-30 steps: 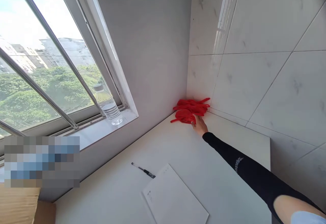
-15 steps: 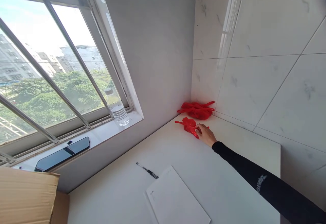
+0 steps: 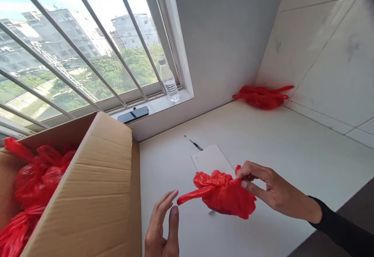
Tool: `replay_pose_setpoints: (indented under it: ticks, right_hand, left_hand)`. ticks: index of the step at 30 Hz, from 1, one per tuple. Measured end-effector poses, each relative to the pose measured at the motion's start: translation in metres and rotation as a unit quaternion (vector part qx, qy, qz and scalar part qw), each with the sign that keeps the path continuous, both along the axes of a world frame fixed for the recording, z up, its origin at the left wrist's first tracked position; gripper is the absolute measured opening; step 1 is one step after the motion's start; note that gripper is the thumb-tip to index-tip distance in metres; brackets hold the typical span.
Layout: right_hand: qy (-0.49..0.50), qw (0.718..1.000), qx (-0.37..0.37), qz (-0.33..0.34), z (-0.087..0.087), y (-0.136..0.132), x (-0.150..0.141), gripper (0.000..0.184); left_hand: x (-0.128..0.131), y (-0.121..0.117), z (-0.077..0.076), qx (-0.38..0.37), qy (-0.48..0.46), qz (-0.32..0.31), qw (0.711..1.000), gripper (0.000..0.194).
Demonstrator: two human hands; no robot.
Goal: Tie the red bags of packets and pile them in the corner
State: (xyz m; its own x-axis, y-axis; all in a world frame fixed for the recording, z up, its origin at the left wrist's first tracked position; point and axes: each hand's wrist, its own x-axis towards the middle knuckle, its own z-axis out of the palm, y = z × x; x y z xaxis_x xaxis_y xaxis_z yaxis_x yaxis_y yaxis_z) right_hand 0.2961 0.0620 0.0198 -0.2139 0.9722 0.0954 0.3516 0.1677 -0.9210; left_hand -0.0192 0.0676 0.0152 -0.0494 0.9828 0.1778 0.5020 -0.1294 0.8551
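Observation:
A crumpled red plastic bag [image 3: 224, 194] hangs above the white table, covering part of a white notebook [image 3: 210, 157]. My right hand [image 3: 267, 186], in a black sleeve, pinches the bag at its upper right side between thumb and fingers. From the bag's left side one long handle sticks out toward my left hand [image 3: 163, 225]. That hand is raised with thumb and fingers apart, close to the handle's tip, and holds nothing. Whether anything is inside the bag cannot be made out.
At the left stands an open cardboard box [image 3: 99, 186] with several red plastic bags [image 3: 41, 179] in it. More red plastic [image 3: 263, 97] lies in the far corner. A pen [image 3: 193, 143] rests beside the notebook. A phone [image 3: 133, 114] and a water bottle [image 3: 169, 81] are on the windowsill.
My right hand has lifted the smaller red bag from near the corner and brought it closer. My left hand has come into view. The camera has turned left, showing the box's inside.

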Motion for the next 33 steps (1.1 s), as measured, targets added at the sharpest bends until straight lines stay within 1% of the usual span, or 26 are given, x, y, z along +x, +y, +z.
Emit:
replay_pose_setpoints:
  ticks: [1, 3, 5, 6, 7, 10, 13, 15, 16, 17, 20, 21, 23, 25, 27, 29, 31, 33]
  right_hand:
    - [0.005, 1.000, -0.011, 0.023, -0.006, -0.005, -0.008, 0.015]
    - [0.012, 0.998, -0.036, 0.057, -0.020, -0.013, -0.023, 0.014]
    - [0.015, 0.996, -0.052, 0.069, -0.033, -0.019, -0.035, 0.014]
    - [0.014, 0.996, -0.055, 0.069, -0.038, -0.021, -0.040, 0.014]
    - [0.009, 0.996, -0.056, 0.067, -0.042, -0.023, -0.042, 0.015]
    - [-0.031, 0.997, -0.044, 0.054, -0.052, -0.029, -0.039, 0.021]
    - [-0.083, 0.995, -0.050, -0.011, -0.062, -0.034, -0.028, 0.026]
    - [-0.109, 0.992, -0.041, -0.050, -0.066, -0.037, -0.027, 0.026]
    - [-0.117, 0.991, -0.028, -0.055, -0.067, -0.039, -0.029, 0.025]
    - [-0.121, 0.991, -0.009, -0.052, -0.067, -0.040, -0.034, 0.025]
    - [-0.130, 0.991, 0.038, -0.014, -0.063, -0.042, -0.054, 0.035]
    - [-0.133, 0.990, 0.043, 0.000, -0.061, -0.041, -0.061, 0.033]
    - [-0.130, 0.990, 0.045, 0.017, -0.058, -0.040, -0.071, 0.020]
    - [-0.107, 0.994, 0.034, 0.016, -0.056, -0.040, -0.073, 0.010]
    - [-0.078, 0.997, 0.015, -0.010, -0.055, -0.042, -0.067, 0.009]
    - [-0.050, 0.997, -0.021, -0.061, -0.055, -0.046, -0.056, 0.011]
    - [-0.021, 0.990, -0.074, -0.116, -0.055, -0.050, -0.047, 0.017]
    - [0.012, 0.983, -0.113, -0.145, -0.054, -0.055, -0.043, 0.021]
  left_hand:
    - [0.004, -0.003, -0.002, -0.008, 0.018, -0.029, 0.999, 0.031]
    - [0.013, -0.008, -0.009, -0.052, 0.058, -0.121, 0.990, 0.034]
    - [0.021, -0.016, -0.020, -0.108, 0.078, -0.196, 0.971, 0.023]
    - [0.024, -0.021, -0.026, -0.128, 0.080, -0.210, 0.966, 0.020]
    - [0.025, -0.026, -0.031, -0.143, 0.077, -0.208, 0.965, 0.022]
    - [0.018, -0.039, -0.042, -0.167, 0.063, -0.153, 0.972, 0.031]
    - [0.004, -0.044, -0.044, -0.182, 0.041, -0.097, 0.978, 0.037]
    - [-0.002, -0.045, -0.043, -0.188, 0.026, -0.083, 0.978, 0.037]
    - [-0.003, -0.046, -0.043, -0.190, 0.020, -0.083, 0.978, 0.037]
    - [-0.002, -0.046, -0.042, -0.190, 0.014, -0.086, 0.978, 0.036]
    - [0.007, -0.048, -0.040, -0.180, 0.000, -0.089, 0.980, 0.032]
    - [0.010, -0.048, -0.039, -0.173, -0.002, -0.090, 0.981, 0.030]
    - [0.017, -0.050, -0.038, -0.159, -0.005, -0.101, 0.982, 0.031]
    - [0.019, -0.051, -0.039, -0.151, -0.006, -0.106, 0.983, 0.028]
    - [0.014, -0.051, -0.043, -0.153, -0.013, -0.080, 0.985, 0.024]
    - [0.005, -0.051, -0.049, -0.159, -0.027, -0.027, 0.987, 0.030]
    - [-0.003, -0.052, -0.052, -0.162, -0.042, 0.016, 0.986, 0.034]
    - [-0.004, -0.054, -0.051, -0.161, -0.054, 0.030, 0.985, 0.036]
